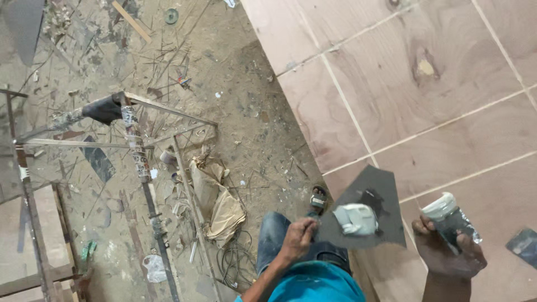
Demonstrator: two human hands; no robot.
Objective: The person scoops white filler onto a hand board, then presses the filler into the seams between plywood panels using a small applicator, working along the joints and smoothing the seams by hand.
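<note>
Dusty concrete floor [251, 112] lies far below me, littered with scraps, crumpled brown paper [221, 204] and a metal frame [140, 145]. Beside me runs a wall of brown plywood panels [425, 84] with pale filled seams. My left hand [297, 237] pinches the edge of a dark grey trowel plate [369, 210] carrying a lump of white putty [356, 219]. My right hand [447, 251] wraps around a small jar [450, 218] with a whitish top, just right of the plate.
</note>
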